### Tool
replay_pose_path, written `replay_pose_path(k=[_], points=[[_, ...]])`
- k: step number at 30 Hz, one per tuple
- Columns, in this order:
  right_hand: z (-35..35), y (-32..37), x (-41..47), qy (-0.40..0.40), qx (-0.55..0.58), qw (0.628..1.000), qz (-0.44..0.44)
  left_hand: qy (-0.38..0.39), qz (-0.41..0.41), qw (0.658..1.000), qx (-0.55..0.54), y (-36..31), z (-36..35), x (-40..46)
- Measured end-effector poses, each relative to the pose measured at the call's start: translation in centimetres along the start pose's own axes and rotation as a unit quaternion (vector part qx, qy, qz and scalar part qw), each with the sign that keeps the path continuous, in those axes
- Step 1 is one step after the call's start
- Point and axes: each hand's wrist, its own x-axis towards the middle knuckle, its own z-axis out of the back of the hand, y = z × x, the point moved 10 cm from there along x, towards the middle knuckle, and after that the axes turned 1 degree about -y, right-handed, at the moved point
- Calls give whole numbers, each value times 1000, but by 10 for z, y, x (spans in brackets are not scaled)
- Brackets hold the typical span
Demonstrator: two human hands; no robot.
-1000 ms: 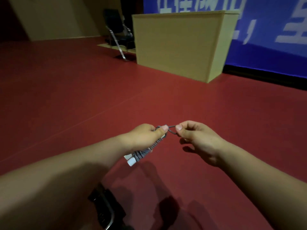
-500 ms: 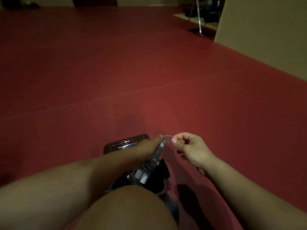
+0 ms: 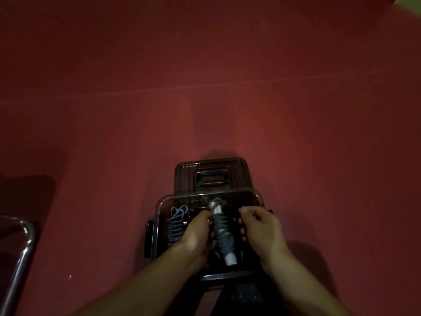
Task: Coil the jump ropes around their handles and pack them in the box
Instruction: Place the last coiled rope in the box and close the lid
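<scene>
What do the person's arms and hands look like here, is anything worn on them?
Both arms are bare as far as the view shows: no sleeves, gloves, watch or bands. The left hand and right hand show no rings that can be made out, though the light is dim. The forearms enter from the bottom edge; nothing above them is in view.

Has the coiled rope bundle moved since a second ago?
Yes. The coiled rope bundle, earlier held above bare floor, is now down in the open box, between both hands.

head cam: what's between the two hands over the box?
In the head view, the coiled jump rope lies between the left hand and right hand, over the open box. Another coiled rope lies left of it.
</scene>
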Motion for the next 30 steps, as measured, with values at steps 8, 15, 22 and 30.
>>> replay_pose_path(k=[8, 15, 22, 30], points=[[7, 1, 17, -25, 13, 1000, -6, -153, -241, 949, 131, -40, 30, -5], [-22, 5, 28, 26, -29, 999, 26, -218, -286, 855, 373, -110, 67, -2], [-31, 11, 37, 36, -34, 998, 29, -151, -246, 803, 522, -167, 61, 90], [-12, 0, 44, 0, 4, 1000, -4, -274, -96, 728, 621, -156, 69, 165]])
